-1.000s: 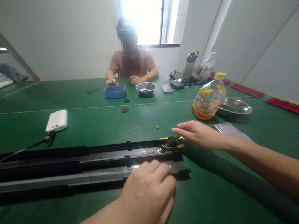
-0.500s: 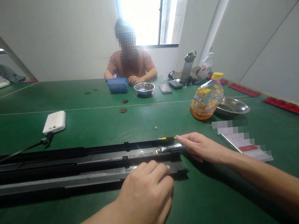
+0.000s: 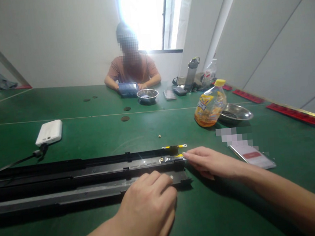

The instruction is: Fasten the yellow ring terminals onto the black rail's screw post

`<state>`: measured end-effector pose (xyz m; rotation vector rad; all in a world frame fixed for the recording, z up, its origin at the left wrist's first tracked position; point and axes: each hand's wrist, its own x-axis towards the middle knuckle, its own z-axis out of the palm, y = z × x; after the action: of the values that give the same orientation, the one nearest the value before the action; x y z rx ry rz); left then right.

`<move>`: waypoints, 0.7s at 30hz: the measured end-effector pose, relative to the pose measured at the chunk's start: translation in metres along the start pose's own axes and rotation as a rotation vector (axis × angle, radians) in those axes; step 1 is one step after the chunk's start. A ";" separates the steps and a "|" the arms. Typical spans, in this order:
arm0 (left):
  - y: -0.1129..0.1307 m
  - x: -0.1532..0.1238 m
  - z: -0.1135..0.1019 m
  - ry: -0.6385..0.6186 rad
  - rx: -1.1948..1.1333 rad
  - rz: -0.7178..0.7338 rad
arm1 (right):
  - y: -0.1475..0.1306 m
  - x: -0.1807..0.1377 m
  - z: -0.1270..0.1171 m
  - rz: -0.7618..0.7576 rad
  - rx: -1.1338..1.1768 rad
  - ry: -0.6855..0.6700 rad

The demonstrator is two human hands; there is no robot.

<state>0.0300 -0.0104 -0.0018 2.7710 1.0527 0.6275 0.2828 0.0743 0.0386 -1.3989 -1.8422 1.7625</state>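
- Head view, lower centre: L hand (image 3: pixel 147 210), fingers curled, knuckles up, fingertips pressed on the near edge of the black rail assembly (image 3: pixel 69 179); can't tell if it grips anything.
- Centre right: R hand (image 3: pixel 208 162), fingers almost straight, tips touching a small metal tool (image 3: pixel 170 159) at the rail's right end; thumb hidden, so grip can't be told.
- Rail assembly: lies flat on the green table (image 3: pixel 183 218), running from left edge to centre.
- Just behind the rail end: yellow-tagged wire (image 3: pixel 174 146); farther back, brass nut (image 3: pixel 159 135).
- Left: white power bank (image 3: pixel 49 132). Right: juice bottle (image 3: pixel 210 106) touching a steel bowl (image 3: pixel 235 113).
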 end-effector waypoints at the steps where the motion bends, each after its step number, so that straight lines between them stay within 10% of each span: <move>1: 0.000 0.000 0.000 -0.001 -0.002 0.001 | -0.001 -0.001 -0.001 0.000 0.009 -0.015; 21: 0.000 -0.001 -0.001 -0.004 0.007 0.000 | 0.017 -0.002 -0.013 -0.029 0.209 0.265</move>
<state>0.0285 -0.0112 -0.0019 2.7767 1.0559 0.6191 0.3011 0.0783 0.0277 -1.4360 -1.4908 1.6125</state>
